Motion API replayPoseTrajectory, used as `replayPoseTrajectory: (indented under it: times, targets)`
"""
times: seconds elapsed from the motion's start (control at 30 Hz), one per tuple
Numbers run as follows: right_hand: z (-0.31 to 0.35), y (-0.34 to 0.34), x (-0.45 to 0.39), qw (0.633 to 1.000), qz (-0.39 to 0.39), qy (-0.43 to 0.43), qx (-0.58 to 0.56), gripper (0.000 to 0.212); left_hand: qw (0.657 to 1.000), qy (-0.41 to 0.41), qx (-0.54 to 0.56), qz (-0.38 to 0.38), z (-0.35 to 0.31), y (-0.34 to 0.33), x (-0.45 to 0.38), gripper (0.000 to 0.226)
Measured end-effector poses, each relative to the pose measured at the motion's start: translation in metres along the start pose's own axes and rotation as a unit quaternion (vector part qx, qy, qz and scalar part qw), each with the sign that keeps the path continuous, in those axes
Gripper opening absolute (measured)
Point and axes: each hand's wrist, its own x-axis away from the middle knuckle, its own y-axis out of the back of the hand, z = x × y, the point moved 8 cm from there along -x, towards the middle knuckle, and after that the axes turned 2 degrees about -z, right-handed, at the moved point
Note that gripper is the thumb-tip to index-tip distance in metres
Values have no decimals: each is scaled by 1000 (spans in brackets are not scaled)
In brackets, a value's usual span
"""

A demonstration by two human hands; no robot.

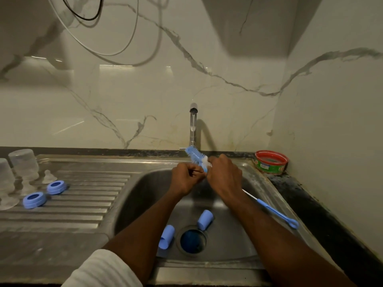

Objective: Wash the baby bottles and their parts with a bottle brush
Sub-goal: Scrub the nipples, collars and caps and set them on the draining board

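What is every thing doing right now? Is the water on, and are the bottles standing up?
Tap: on, a thin stream running.
Bottle brush: gripped by the right hand, bristles under the tap.
Left hand: fingers curled beside the brush; what it holds is hidden.
Two bottles: upside down on the drainboard.
Two blue rings: lying flat on the drainboard.
Two blue caps: lying on their sides in the sink.
Red tub: open, on the counter.
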Motion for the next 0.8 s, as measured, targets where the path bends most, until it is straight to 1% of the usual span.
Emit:
replayPoseTrajectory:
  times: [0.07, 0.1, 0.13, 0.2, 0.33, 0.4, 0.5, 0.57, 0.63, 0.73, 0.8]
  targets:
    - [-3, 1, 0, 1000, -4, -5, -4, 38, 1000, 2, 4, -1, -1, -1, -1, 9]
    - [-5, 1, 0, 1000, -6, -8, -8, 38, 1000, 13, 17, -15, 1, 1, -2, 9]
    - [-5, 0, 1, 1000, -8, -8, -12, 38, 998, 33, 31, -40, 5, 6, -3, 9]
    - [-5, -3, 1, 1000, -5, 3, -26, 38, 990, 84, 57, -93, 16, 16, -3, 17]
    - [2, -11, 0, 999, -5, 21, -36, 40, 971, 131, 156, -129, 27, 20, -2, 23]
    - [2, -11, -2, 999, -21, 20, -30, 38, 954, 149, 242, -98, 25, 10, -2, 22]
    - [-2, -11, -6, 998, -44, 19, -31, 36, 931, 169, 323, -5, 18, -14, -3, 21]
    - [-5, -7, -6, 997, -61, 22, -32, 36, 909, 183, 374, 9, 15, -23, -3, 23]
    - [-4, -4, -5, 997, -68, 23, -37, 35, 889, 196, 413, -22, 16, -20, -5, 21]
    - [4, -4, -1, 998, -55, 32, -18, 35, 861, 238, 434, -118, 28, -6, -8, 10]
    - [7, -6, 1, 998, -50, 30, -15, 36, 822, 263, 480, -155, 35, -1, -9, 10]
